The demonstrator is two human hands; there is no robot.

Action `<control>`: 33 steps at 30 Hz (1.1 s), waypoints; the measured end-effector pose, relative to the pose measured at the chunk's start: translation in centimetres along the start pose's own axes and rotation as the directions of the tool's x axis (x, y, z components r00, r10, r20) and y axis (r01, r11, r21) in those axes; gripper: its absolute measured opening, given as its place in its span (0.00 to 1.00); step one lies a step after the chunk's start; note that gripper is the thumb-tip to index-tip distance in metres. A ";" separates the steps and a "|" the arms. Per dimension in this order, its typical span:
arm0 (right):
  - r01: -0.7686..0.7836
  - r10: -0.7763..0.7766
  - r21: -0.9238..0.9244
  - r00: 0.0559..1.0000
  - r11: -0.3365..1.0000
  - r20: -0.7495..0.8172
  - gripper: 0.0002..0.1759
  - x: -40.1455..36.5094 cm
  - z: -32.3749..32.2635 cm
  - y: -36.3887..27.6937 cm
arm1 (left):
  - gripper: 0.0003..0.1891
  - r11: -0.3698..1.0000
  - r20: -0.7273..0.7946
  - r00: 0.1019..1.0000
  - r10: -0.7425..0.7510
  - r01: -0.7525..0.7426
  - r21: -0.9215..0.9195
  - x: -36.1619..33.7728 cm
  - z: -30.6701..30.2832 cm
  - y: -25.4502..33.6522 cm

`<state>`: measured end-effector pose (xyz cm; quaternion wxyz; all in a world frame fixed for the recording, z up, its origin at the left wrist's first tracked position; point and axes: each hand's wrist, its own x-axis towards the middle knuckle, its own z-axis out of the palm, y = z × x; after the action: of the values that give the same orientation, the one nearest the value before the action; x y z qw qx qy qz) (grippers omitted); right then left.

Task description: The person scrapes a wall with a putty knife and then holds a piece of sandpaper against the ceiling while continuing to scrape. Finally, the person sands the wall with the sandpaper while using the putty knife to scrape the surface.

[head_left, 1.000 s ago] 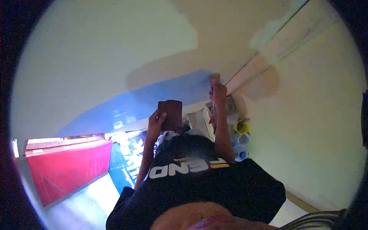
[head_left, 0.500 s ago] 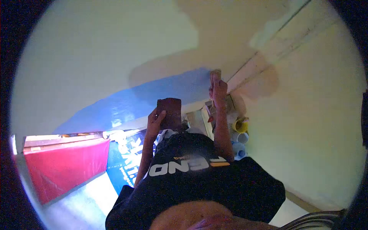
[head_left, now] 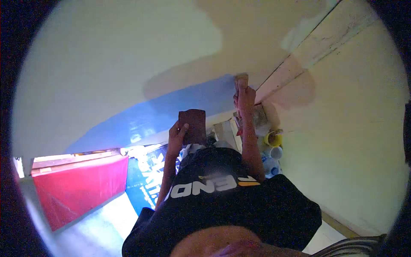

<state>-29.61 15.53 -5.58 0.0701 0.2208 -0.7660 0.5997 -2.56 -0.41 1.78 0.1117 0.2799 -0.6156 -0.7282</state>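
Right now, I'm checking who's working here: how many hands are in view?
2: the left hand holding a dark flat piece, the right hand gripping a tan tool by the blue patch.

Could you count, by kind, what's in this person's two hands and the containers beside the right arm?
Held things: 2 (dark flat piece, flat tool)
Containers clearly visible: 3 (yellow container, white container, bluish container)
Total: 5

Two hands (head_left: 176,137) (head_left: 246,99), one slab (head_left: 193,127), one tool (head_left: 242,79)
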 end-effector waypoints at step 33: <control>-0.058 0.042 -0.128 0.991 0.990 -0.124 0.38 -2.1 -1.2 -8.3 | 0.21 0.989 0.082 0.996 -0.019 0.007 0.147 2.0 -1.9 0.8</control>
<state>-24.41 15.70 1.32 0.1157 0.1596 -0.8034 0.5619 -3.30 -3.19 1.86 0.0605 0.2607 -0.6697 -0.6927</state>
